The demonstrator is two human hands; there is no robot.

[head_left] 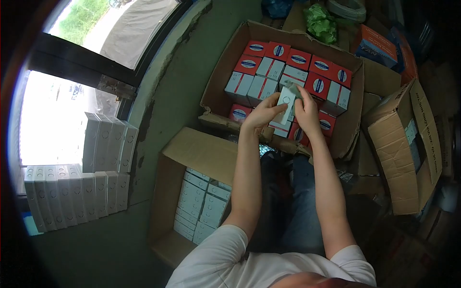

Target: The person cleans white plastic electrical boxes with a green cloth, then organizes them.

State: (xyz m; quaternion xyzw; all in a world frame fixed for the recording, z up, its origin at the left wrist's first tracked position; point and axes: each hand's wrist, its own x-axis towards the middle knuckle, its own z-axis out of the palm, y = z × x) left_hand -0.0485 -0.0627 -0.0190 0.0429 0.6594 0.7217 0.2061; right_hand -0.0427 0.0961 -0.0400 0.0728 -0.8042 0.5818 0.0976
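Both hands are raised over a large cardboard carton (222, 72) packed with red-and-white boxes (299, 58). Between them is a white plastic electrical box (286, 100) with round knockout marks on its face. My left hand (261, 113) grips its left side, thumb across the front. My right hand (306, 108) is closed at the box's upper right, its fingers wrapped around the edge. A greyish, crumpled-looking piece (291, 88) shows at the top by the right fingers; I cannot make out what it is.
White electrical boxes (77, 194) are stacked by the window at left. A lower carton (165, 192) holds more white boxes. An opened carton (394, 158) stands at right. Behind lie a green plastic bag (321, 23), an orange-and-blue box (377, 45) and a white coil (346, 8).
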